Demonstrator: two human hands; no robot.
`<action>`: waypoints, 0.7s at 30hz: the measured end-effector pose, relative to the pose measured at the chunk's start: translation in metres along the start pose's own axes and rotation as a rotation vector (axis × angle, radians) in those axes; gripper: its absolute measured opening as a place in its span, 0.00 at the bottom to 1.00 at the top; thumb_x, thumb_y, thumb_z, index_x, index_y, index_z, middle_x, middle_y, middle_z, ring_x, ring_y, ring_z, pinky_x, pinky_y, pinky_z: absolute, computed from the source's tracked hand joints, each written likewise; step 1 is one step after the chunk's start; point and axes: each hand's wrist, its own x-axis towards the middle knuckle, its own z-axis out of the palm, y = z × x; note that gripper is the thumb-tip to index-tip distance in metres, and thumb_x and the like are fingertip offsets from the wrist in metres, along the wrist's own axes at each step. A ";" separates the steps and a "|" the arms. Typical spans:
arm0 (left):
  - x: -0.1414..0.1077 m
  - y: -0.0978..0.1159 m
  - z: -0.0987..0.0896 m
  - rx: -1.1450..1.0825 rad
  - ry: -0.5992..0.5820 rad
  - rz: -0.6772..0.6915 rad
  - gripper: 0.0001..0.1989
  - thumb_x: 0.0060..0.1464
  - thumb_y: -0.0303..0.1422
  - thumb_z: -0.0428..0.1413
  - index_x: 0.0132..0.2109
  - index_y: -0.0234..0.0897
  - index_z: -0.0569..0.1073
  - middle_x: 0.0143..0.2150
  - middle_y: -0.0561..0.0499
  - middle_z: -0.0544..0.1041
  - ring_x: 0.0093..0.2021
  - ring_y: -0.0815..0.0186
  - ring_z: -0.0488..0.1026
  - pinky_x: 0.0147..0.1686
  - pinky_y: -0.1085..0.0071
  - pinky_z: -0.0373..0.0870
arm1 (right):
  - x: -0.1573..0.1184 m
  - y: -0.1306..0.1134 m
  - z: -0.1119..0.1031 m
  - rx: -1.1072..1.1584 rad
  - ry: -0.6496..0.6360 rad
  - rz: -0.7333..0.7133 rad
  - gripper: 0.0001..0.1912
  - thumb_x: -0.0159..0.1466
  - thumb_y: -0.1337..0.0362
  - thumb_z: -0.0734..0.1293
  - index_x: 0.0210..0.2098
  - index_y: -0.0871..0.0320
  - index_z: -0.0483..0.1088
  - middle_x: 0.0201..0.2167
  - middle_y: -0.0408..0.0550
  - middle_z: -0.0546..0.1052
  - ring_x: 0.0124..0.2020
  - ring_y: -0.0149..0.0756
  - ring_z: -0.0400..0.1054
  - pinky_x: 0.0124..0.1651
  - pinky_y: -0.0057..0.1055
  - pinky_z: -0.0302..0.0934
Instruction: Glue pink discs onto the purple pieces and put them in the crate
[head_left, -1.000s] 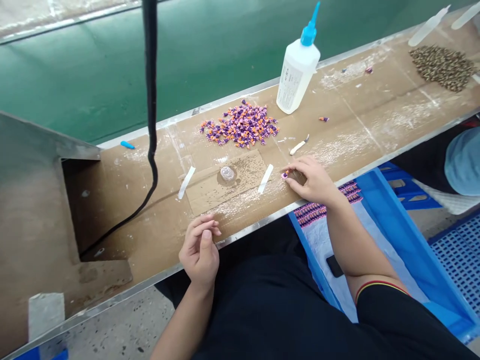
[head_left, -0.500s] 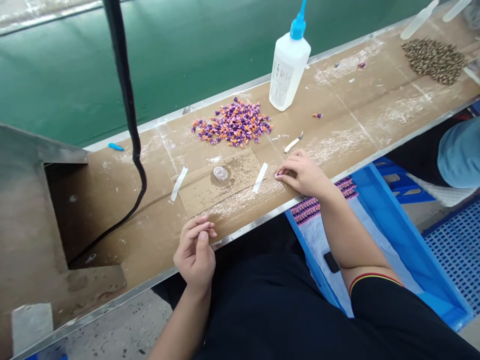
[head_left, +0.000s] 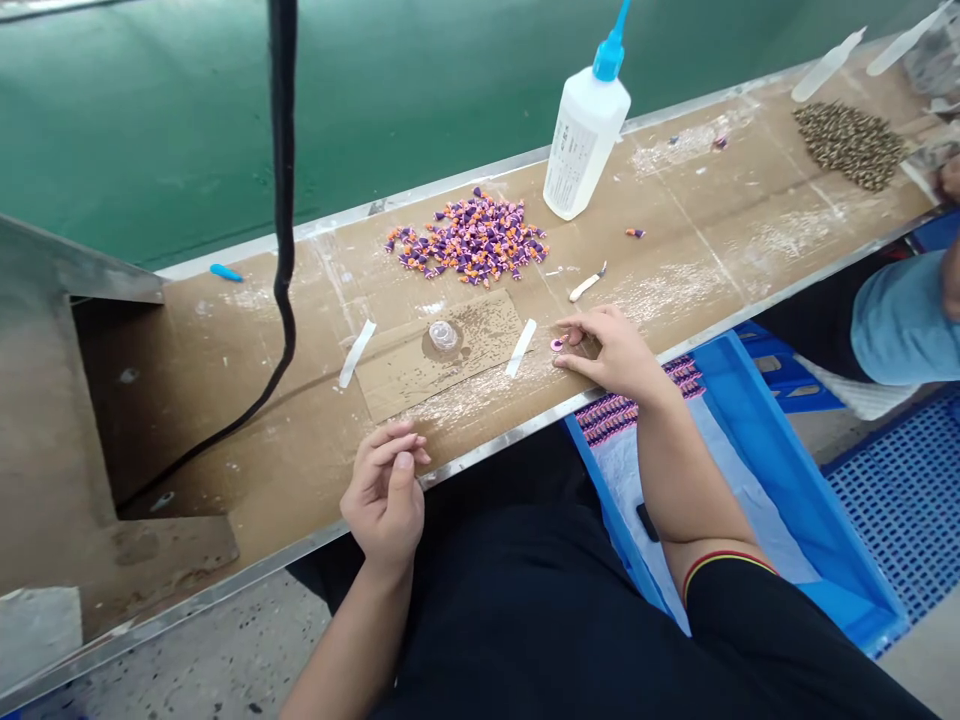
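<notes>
My left hand hovers at the table's front edge, palm turned inward. Its fingers are loosely bent with gaps, and nothing shows in them. Over the tabletop, my right hand has thumb and forefinger parted around a small pink-and-purple piece, which appears to rest on the table. Left of it, a cardboard sheet lies between two white strips, carrying a clear glossy blob in a wet patch. Behind the cardboard is a pile of small purple, orange and pink pieces.
A white bottle with a blue nozzle stands at the back. A white tool lies beyond my right hand. Brownish pieces are heaped far right. A black cable hangs left. Below is a blue tray holding rows of pieces.
The right thumb and forefinger have parted from the small piece, which now shows between them. The left hand has hardly moved. The view has shifted slightly.
</notes>
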 end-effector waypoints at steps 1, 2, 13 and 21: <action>0.000 0.000 0.000 0.005 -0.004 -0.002 0.06 0.66 0.36 0.67 0.43 0.38 0.86 0.48 0.43 0.83 0.38 0.65 0.81 0.31 0.71 0.81 | -0.002 0.000 0.000 0.001 0.012 0.004 0.19 0.67 0.55 0.80 0.56 0.48 0.79 0.44 0.51 0.84 0.53 0.56 0.73 0.61 0.58 0.66; 0.000 -0.001 -0.001 0.007 -0.006 -0.003 0.06 0.66 0.36 0.67 0.43 0.38 0.86 0.48 0.43 0.83 0.38 0.65 0.81 0.31 0.70 0.82 | -0.004 0.000 -0.001 -0.002 0.023 0.006 0.19 0.67 0.55 0.80 0.55 0.48 0.79 0.45 0.51 0.84 0.52 0.56 0.74 0.61 0.58 0.66; 0.004 -0.001 -0.002 0.019 -0.035 0.015 0.06 0.68 0.35 0.66 0.43 0.38 0.86 0.48 0.43 0.83 0.38 0.65 0.82 0.31 0.70 0.82 | 0.009 -0.008 0.000 0.002 -0.053 -0.061 0.05 0.74 0.58 0.72 0.41 0.48 0.81 0.45 0.50 0.84 0.56 0.53 0.71 0.65 0.57 0.64; 0.003 -0.002 -0.002 0.028 -0.019 0.015 0.07 0.67 0.37 0.66 0.42 0.38 0.86 0.48 0.43 0.82 0.38 0.65 0.82 0.31 0.71 0.82 | 0.021 -0.006 -0.010 -0.015 -0.170 -0.113 0.12 0.71 0.56 0.75 0.54 0.45 0.81 0.52 0.51 0.82 0.61 0.56 0.69 0.68 0.59 0.65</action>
